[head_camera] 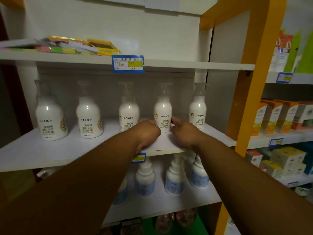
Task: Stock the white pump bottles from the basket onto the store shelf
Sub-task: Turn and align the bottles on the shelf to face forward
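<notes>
Colourful paper pads [94, 45] are lying on the upper board, a blue price tag [128, 63] is hanging below them, and orange boxes [277, 116] are standing on the neighbouring rack.

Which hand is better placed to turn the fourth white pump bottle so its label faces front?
Probably the right hand: its fingertips already touch the fourth white pump bottle beside its label. The left hand sits lower, partly before the third white pump bottle.

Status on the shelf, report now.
Both hands, left hand and right hand, flank the fourth bottle. Five bottles in row on the shelf. Nothing in the way.
</notes>
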Motion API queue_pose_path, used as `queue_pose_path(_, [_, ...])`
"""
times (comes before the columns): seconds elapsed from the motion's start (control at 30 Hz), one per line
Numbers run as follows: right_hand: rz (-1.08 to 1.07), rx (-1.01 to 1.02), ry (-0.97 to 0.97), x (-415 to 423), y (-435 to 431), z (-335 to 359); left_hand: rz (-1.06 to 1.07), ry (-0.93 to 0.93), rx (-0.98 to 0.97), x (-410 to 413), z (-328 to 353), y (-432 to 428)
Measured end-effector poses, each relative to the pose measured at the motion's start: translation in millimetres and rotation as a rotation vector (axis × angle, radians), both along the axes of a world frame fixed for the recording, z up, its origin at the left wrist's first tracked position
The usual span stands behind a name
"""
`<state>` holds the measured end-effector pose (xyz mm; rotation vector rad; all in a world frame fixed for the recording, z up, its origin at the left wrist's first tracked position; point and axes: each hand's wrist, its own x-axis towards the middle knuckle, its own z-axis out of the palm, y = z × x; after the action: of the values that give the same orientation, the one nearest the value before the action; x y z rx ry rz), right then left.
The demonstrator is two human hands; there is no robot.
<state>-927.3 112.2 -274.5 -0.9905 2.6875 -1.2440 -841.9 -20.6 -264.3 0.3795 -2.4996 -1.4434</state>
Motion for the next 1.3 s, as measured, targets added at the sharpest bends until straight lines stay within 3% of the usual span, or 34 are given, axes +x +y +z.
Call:
queue_pose_path(0.13, [-0.048,-0.008,0.040,3.3,-0.8,-2.2,-0.017,0.101,-0.079,8.6,-5.6,3.3])
queue_pose_path(0.3, [-0.147,-0.011,0.119,15.3,3.5,-5.8,0.057,0.375,-0.158,33.6,-13.5,3.1])
queue_pose_path(0.5, [0.008,-0.370,0.055,43.1,-14.5,-9.2,0.327,0.573,-0.212,50.0,-8.4,-38.8])
queue_pose_path(0.97, [0.046,-0.027,-0.074,55.9,-60.7,6.6,0.332,0.214,-0.296,37.3,-17.1,-59.6])
queue_pose_path(1.3, [0.095,0.059,-0.075,57.9,-70.2,8.4,0.303,0.219,-0.177,39.5,-15.8,-68.3])
